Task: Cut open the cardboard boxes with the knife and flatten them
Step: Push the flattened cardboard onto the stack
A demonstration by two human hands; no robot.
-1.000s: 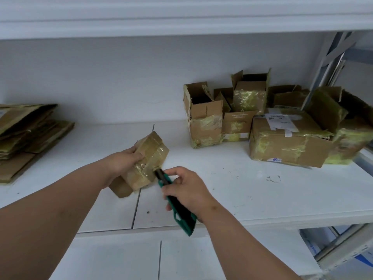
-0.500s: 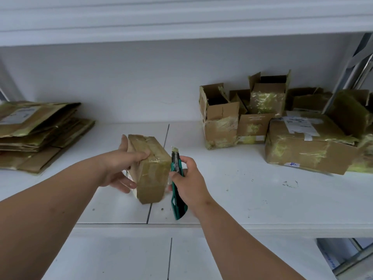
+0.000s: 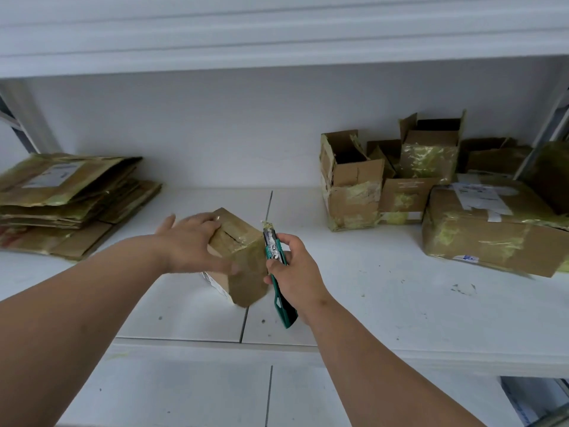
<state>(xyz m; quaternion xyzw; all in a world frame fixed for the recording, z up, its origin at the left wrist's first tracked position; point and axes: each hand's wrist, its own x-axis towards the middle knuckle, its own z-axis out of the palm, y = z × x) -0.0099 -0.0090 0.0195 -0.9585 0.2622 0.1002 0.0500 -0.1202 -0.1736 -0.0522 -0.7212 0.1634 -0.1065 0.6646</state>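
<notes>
Near the shelf's (image 3: 400, 306) front edge, your right hand (image 3: 297, 272) has its fingers curled round the green knife (image 3: 277, 272), blade end pointing up and away, just beside the small taped box (image 3: 243, 257). Your left hand (image 3: 191, 241) lies over that box's top and left side, fingers spread and fairly straight; the box stands tilted by the shelf seam. Farther back, flattened cardboard (image 3: 67, 195) is stacked at the left end, and open boxes (image 3: 385, 180) crowd the right rear corner.
</notes>
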